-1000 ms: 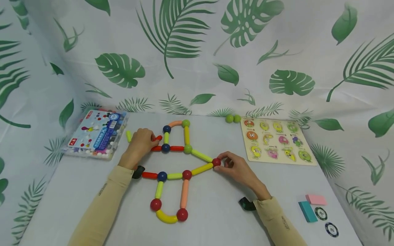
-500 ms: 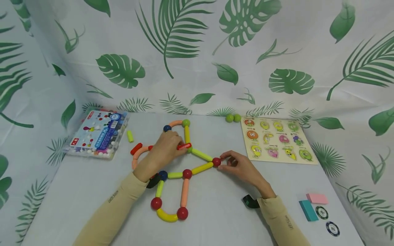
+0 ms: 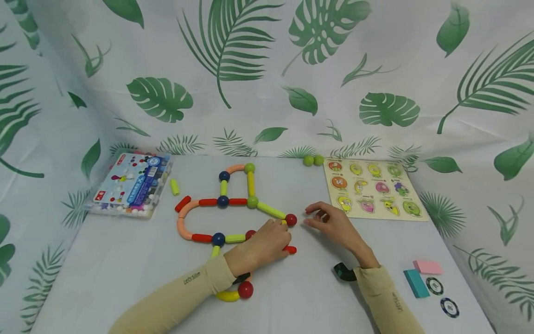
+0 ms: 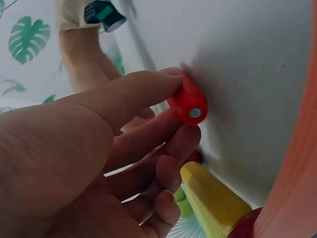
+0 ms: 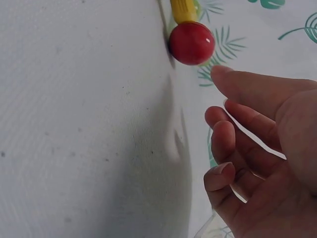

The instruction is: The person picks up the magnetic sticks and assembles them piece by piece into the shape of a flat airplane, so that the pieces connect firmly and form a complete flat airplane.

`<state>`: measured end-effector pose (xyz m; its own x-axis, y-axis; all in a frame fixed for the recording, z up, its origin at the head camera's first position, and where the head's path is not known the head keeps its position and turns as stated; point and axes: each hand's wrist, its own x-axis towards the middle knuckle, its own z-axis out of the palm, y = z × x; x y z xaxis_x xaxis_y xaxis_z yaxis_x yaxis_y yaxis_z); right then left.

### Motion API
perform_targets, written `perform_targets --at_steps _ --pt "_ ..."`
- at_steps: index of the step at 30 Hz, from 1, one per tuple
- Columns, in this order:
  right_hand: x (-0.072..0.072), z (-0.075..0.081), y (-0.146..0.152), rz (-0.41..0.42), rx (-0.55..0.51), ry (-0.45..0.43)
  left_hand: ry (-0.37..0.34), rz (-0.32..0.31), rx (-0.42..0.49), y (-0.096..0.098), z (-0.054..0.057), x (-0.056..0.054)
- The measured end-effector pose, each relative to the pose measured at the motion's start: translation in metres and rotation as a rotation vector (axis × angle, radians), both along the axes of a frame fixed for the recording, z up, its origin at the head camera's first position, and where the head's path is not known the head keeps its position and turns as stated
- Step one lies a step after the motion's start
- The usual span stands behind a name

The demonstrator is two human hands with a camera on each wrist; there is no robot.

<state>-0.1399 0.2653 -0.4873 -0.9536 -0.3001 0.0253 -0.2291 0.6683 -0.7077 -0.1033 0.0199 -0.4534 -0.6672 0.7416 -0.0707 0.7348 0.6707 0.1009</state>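
Note:
My left hand [image 3: 264, 243] pinches a short red magnetic rod [image 4: 190, 101] between thumb and fingertip; a round metal magnet shows in its end. The hand is over the right part of a flat outline of magnetic rods and balls, covering some of it. At the outline's right tip sits a red ball [image 3: 290, 220], joined to a lime rod [image 3: 271, 210] and a yellow rod [image 4: 210, 191]. Just right of that ball, my right hand [image 3: 333, 227] has loosely bent fingers and holds nothing. In the right wrist view its thumb is apart from the red ball [image 5: 192, 43].
A loose red rod [image 3: 182, 204] lies against the outline's curved left end, and a lime rod [image 3: 174, 187] lies beyond it. A plastic parts box [image 3: 129, 183], two green balls [image 3: 313, 160], a fruit puzzle board [image 3: 375, 190], blocks [image 3: 416, 283] and round chips [image 3: 449, 307] stand around.
My left hand has carried the red rod from the outline's left side rightward and nearer to me. The right hand's fingers have drawn back from the red ball.

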Motion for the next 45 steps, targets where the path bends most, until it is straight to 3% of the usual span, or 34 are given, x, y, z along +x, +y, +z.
perform_targets --at_steps 5,9,14,20,23,27,32,38,45 --pt "0.001 0.001 -0.002 -0.001 -0.005 0.0 -0.03 0.015 0.019 -0.001 -0.003 0.0" --pt "0.003 0.002 -0.004 0.009 -0.007 0.001 -0.143 0.053 0.134 -0.013 0.001 -0.002" --pt "0.014 0.006 -0.008 0.023 -0.037 -0.006 -0.216 0.136 0.361 -0.053 0.007 -0.009" --pt "0.033 0.001 -0.018 0.142 -0.095 -0.059 -0.325 0.253 0.525 -0.106 0.0 -0.018" --pt "0.039 -0.001 -0.025 0.199 -0.098 -0.128 -0.36 0.25 0.569 -0.124 -0.007 -0.019" --pt "0.045 -0.004 -0.034 0.246 -0.059 -0.193 -0.399 0.188 0.594 -0.134 -0.015 -0.02" --pt "0.047 -0.005 -0.04 0.281 0.009 -0.158 -0.415 0.147 0.569 -0.137 -0.022 -0.021" --pt "0.036 0.0 -0.016 0.254 -0.014 -0.087 -0.425 0.142 0.551 -0.136 -0.022 -0.021" --pt "-0.001 0.006 0.027 0.135 0.02 -0.01 -0.425 0.148 0.54 -0.135 -0.023 -0.021"
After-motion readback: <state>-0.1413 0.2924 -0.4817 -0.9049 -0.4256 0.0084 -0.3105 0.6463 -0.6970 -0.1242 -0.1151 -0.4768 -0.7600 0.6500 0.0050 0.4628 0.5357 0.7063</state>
